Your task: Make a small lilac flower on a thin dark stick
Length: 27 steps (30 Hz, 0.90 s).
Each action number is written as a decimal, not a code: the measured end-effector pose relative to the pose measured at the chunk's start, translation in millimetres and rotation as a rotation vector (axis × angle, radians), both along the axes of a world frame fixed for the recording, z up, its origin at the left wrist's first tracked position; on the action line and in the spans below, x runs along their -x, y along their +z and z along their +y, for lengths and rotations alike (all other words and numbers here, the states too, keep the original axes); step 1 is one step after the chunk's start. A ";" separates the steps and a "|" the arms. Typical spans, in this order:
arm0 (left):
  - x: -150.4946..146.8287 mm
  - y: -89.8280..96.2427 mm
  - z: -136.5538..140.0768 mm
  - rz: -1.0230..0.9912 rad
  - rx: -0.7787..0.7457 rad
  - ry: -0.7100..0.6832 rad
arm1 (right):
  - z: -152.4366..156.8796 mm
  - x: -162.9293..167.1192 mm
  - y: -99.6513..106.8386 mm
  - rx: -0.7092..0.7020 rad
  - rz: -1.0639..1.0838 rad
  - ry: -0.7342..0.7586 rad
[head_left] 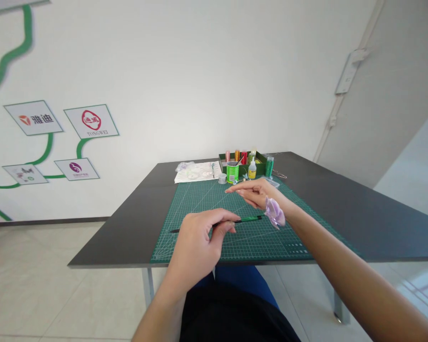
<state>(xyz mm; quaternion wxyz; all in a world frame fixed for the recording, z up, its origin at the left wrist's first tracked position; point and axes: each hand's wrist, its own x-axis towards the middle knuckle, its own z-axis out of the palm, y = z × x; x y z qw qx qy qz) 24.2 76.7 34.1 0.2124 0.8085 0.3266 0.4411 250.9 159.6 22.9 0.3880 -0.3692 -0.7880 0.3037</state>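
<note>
My left hand (199, 242) is closed, with thumb and forefinger pinching a slim green and black pen-like tool (250, 219). This tool lies nearly level above the green cutting mat (196, 202), and its dark end (174, 231) shows beyond the hand on the left. Farther out and to the right, my right hand (257, 192) hovers over the mat with its fingers stretched forward and nothing visible in them. A lilac petalled ornament (275, 213) sits at my right wrist. Its fastening is hidden.
Behind the mat stands a green box (260, 168) with several coloured tubes. Near it are a lime-green can (232, 173), a yellow-labelled glue bottle (252, 170), a small silvery jar (222, 179) and a green tube (269, 166). White paper (196, 172) lies back left on the dark table (128, 223).
</note>
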 end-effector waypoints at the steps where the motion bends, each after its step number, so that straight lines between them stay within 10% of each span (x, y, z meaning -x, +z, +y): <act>1: 0.4 0.4 0.1 -0.004 -0.008 0.006 | -1.0 0.2 -7.3 0.006 -0.004 -0.007; 10: 2.5 0.7 4.1 -0.016 -0.014 0.097 | -30.3 3.3 -70.9 0.159 0.123 0.013; 27: -1.8 -19.7 35.4 -0.070 0.059 0.161 | -80.4 14.9 -105.6 0.216 0.237 -0.044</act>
